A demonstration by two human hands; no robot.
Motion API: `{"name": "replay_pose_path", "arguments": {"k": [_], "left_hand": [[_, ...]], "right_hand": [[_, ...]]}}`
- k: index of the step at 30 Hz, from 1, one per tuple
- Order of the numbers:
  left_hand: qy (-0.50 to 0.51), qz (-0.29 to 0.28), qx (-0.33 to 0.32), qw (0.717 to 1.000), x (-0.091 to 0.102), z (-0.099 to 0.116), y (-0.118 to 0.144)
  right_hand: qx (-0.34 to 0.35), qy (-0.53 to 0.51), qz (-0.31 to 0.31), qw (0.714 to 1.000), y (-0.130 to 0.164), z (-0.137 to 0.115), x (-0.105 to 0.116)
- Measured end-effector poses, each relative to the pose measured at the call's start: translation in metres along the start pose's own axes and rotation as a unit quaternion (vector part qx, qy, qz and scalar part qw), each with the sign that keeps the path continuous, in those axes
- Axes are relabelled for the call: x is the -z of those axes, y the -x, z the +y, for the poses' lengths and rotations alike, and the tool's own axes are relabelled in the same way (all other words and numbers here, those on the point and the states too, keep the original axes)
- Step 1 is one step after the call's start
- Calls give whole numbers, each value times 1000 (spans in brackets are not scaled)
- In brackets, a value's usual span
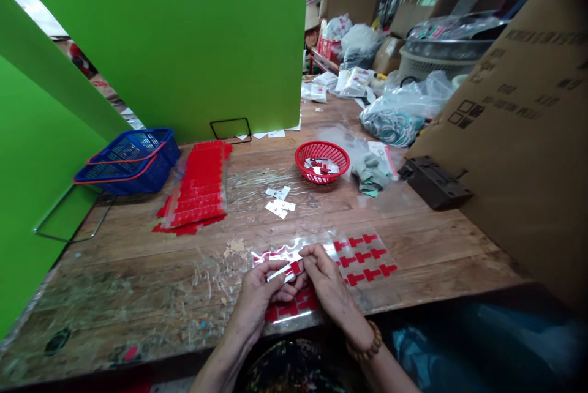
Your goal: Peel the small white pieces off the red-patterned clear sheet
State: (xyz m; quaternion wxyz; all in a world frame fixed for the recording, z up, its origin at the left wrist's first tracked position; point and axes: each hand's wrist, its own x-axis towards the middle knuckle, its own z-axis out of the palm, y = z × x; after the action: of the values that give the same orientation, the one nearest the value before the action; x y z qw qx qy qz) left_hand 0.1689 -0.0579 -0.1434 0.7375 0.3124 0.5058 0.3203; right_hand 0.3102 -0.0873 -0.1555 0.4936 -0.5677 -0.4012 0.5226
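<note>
from where i stand, the white strip (277, 272) with its red patch (293, 269) is up between both hands, over the clear sheet (356, 249) at the table's near side. the left hand (253, 296) pinches its left end, thumb on top; the right hand (327, 286) has thumb and forefinger closed at the right end. i'd hold the strip taut, line the patch up squarely, then smooth it from the middle outward.
</note>
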Motion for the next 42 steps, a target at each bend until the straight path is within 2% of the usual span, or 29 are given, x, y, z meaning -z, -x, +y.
{"name": "replay_pose_path", "arguments": {"k": [6, 10, 21, 33, 42], "left_hand": [[-13, -3, -3, 1000, -1, 0, 1], [-43, -15, -31, 998, -3, 0, 3], [-38, -13, -35, 999, -4, 4, 6], [-65, -7, -46, 997, -3, 4, 1], [-63, 6, -81, 995, 5, -6, -6]], "right_hand": [[1, 18, 5, 1000, 1, -4, -1], [18, 34, -1, 999, -2, -1, -2], [23, -64, -24, 997, -3, 9, -3], [12, -52, -34, 998, -2, 6, -3], [34, -41, -94, 994, -1, 6, -5]]}}
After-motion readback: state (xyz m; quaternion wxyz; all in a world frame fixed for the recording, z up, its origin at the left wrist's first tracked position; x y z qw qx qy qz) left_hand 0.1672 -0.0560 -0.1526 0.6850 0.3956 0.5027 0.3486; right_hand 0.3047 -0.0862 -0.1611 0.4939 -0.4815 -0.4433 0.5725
